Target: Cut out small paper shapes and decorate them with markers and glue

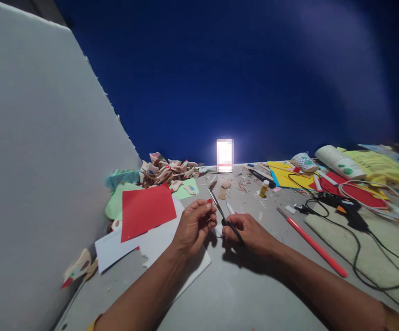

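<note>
Here, in the head view, the left hand (194, 225) and the right hand (251, 232) meet near the middle of the grey worktop (227, 294), with both forearms reaching in from the near edge. The left grip is pressed together. Its thumb and fingertips pinch a small red scrap (209, 201), which shows just past the fingertips on the far side of that hand. The right grip is closed around the dark handles of the scissors (224, 216). The blades slant far and left, passing just right of the scrap. Whether the blades touch the scrap, or stand parted, is too small to tell.

Under and left of the left hand lies white paper (158, 243). A red sheet (147, 209) rests on it farther left, and pale green paper (114, 202) shows beyond that. A pile of cutouts (166, 171) sits at the far edge, against the blue wall (220, 69). A tall white board (30, 161) leans along the left side.

Right of the right hand, well apart from it, a red stick (311, 241) lies on a slant. Farther right is a black glue gun (344, 207), its cable (358, 257) looping over a pale mat (385, 243). A small yellow bottle (263, 188) stands far of the scissors, to the right of their tips. At the far right a patterned cup (304, 162) lies on its side by a yellow sheet (284, 177).
</note>
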A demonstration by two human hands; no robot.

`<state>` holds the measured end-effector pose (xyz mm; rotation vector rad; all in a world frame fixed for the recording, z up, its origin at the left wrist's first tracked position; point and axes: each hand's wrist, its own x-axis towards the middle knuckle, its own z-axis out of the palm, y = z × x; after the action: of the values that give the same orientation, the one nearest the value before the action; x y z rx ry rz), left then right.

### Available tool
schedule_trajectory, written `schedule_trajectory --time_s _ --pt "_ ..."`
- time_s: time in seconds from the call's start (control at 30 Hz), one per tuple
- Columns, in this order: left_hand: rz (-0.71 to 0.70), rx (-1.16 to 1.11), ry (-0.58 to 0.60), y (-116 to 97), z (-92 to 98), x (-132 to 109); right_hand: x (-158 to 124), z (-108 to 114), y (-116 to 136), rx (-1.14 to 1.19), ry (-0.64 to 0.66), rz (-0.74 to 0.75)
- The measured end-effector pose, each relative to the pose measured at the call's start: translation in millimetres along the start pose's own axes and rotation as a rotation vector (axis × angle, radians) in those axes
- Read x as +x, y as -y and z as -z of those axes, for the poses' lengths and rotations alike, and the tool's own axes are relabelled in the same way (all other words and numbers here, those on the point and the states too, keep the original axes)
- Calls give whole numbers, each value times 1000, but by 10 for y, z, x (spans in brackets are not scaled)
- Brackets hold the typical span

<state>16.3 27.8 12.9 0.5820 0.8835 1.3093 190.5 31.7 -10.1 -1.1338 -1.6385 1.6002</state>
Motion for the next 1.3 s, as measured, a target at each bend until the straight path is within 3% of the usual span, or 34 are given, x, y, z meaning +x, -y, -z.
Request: schedule_trajectory --time_s 0.73,1.07,1.3 --pt "-84 52 24 51 -13 -20 -58 -81 57 170 52 -141" --pt "-80 46 15 57 -7 -23 -28 -75 -29 132 46 -119" --pt "-76 49 26 53 -2 -18 -48 -68 42 120 44 -109"
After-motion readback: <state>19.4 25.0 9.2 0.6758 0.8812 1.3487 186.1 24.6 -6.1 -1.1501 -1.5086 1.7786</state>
